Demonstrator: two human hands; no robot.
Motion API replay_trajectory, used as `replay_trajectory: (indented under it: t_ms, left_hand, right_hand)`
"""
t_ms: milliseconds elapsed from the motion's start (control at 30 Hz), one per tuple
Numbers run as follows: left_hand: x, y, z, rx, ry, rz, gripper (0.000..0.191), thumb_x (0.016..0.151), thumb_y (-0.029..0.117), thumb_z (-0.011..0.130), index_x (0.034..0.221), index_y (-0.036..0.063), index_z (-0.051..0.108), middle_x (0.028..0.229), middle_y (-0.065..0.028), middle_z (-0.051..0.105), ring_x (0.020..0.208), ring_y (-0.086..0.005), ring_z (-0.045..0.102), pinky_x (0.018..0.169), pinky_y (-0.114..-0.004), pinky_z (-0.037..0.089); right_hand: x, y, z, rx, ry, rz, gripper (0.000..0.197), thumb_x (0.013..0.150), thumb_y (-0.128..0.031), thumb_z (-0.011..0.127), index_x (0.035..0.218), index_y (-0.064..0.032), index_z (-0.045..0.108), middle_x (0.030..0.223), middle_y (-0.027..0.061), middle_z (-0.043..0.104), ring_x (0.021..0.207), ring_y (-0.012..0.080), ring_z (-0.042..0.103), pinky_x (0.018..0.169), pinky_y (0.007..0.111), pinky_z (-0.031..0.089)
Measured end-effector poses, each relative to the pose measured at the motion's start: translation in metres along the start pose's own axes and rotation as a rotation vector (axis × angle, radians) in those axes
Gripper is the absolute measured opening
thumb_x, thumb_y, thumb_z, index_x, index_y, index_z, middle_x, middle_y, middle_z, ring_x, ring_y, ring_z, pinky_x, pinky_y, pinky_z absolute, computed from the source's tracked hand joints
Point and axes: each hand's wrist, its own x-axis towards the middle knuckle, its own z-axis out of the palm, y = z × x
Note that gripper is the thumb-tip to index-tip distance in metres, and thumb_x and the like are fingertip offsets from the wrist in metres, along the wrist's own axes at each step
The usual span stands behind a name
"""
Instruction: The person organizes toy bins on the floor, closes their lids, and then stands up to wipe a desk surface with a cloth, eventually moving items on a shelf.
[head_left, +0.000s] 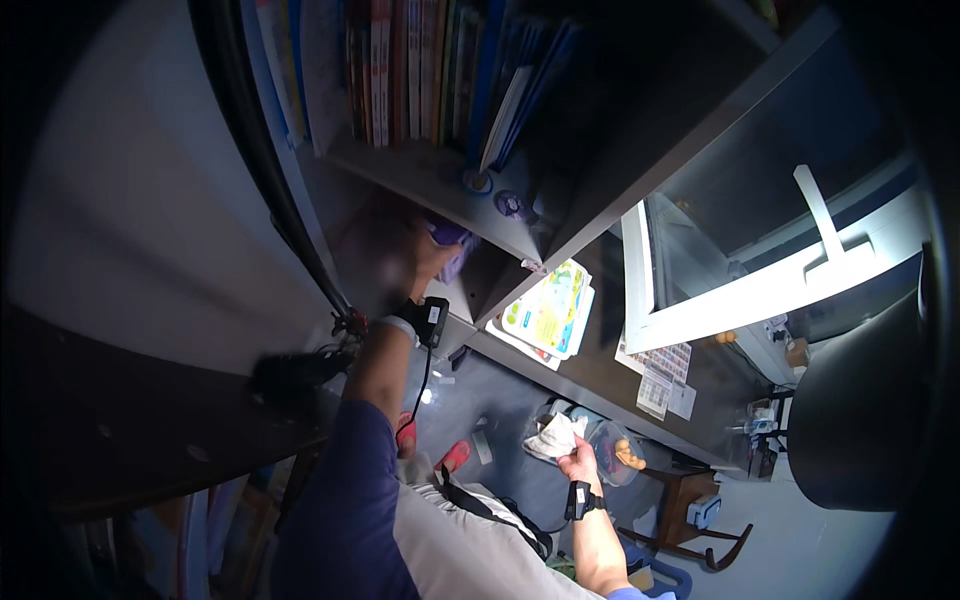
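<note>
My left hand (431, 259) reaches into the shelf compartment under the row of books. It touches a purple item (450, 244), perhaps cloth or a bag; the fingers are partly hidden in shadow, so a grip cannot be made out. My right hand (579, 459) is low in front of me, closed on a crumpled white cloth (556, 436). Both wrists wear black devices with straps. On the shelf board above my left hand lie a round purple object (509, 203) and a small round item (477, 181).
Books (405, 75) stand on the shelf. Right of it are colourful boards (551, 311), papers (656, 386) and an open window frame (750, 304). A clear tub (615, 454) and a wooden stool (686, 499) stand below. A black pole (251, 142) runs down at left.
</note>
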Motion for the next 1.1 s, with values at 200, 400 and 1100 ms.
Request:
replay_trajectory:
  t_ms: [200,400,1100]
  left_hand:
    - [0.033,-0.012,-0.012,0.213,0.329,0.062,0.108,0.052,0.039,0.078,0.135,0.0024,0.020,0.135,-0.0257,0.025,0.122,-0.0432,0.027,0.101,-0.047,0.026]
    - [0.053,-0.045,-0.022,0.385,0.485,-0.085,0.098,0.060,0.045,0.072,0.136,0.0066,0.022,0.137,-0.0226,0.023,0.122,-0.0400,0.027,0.099,-0.045,0.027]
    - [-0.237,0.009,0.061,-0.926,-0.653,-0.261,0.051,0.078,0.023,0.066,0.123,0.0064,0.046,0.115,-0.0113,0.052,0.107,-0.0184,0.049,0.088,-0.028,0.040]
  right_hand:
    - [-0.001,0.007,0.029,-0.060,-0.037,0.012,0.027,0.088,-0.010,0.041,0.110,0.0037,0.051,0.109,0.0155,0.058,0.100,0.0270,0.057,0.088,0.043,0.046]
    - [-0.009,0.016,0.037,-0.231,-0.128,-0.003,0.026,0.088,-0.009,0.044,0.112,0.0011,0.048,0.108,0.0145,0.058,0.099,0.0271,0.057,0.085,0.043,0.048]
    - [0.005,0.029,0.139,-0.630,-0.416,-0.045,0.031,0.087,-0.011,0.052,0.117,-0.0055,0.049,0.107,0.0070,0.058,0.096,0.0183,0.057,0.083,0.034,0.046]
